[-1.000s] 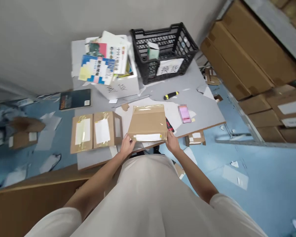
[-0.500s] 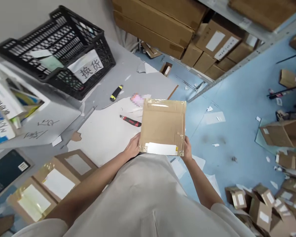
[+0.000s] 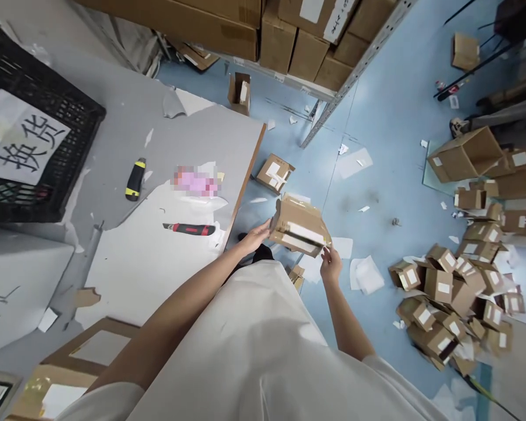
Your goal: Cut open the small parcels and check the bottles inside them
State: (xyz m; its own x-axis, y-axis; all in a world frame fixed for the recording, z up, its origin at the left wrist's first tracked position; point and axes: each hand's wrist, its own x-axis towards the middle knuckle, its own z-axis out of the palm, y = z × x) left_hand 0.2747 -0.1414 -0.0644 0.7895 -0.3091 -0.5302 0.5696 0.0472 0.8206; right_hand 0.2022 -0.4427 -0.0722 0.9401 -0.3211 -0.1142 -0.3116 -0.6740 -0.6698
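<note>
A small taped cardboard box [image 3: 298,216] with a white label on its near side is held between both hands, tilted, over the floor past the table's edge. My left hand [image 3: 258,235] grips its left end. The fingers of my right hand [image 3: 331,266] close on its near right corner. On the table, left of my left hand, lies a red and black utility knife [image 3: 188,228] with its blade showing. Farther left is a yellow and black box cutter [image 3: 135,179]. A blurred pink item [image 3: 196,182] lies behind the red knife.
The table's brown edge [image 3: 245,175] runs beside my left hand. Another cardboard box [image 3: 275,173] stands on the floor just beyond. A black plastic crate [image 3: 81,117] is at left, a metal shelf post [image 3: 355,73] ahead. Discarded boxes [image 3: 442,286] are piled at right.
Both hands have carried the box right, off the table's edge, and lowered and tilted it. My view has swung right, showing more floor and the box pile.
</note>
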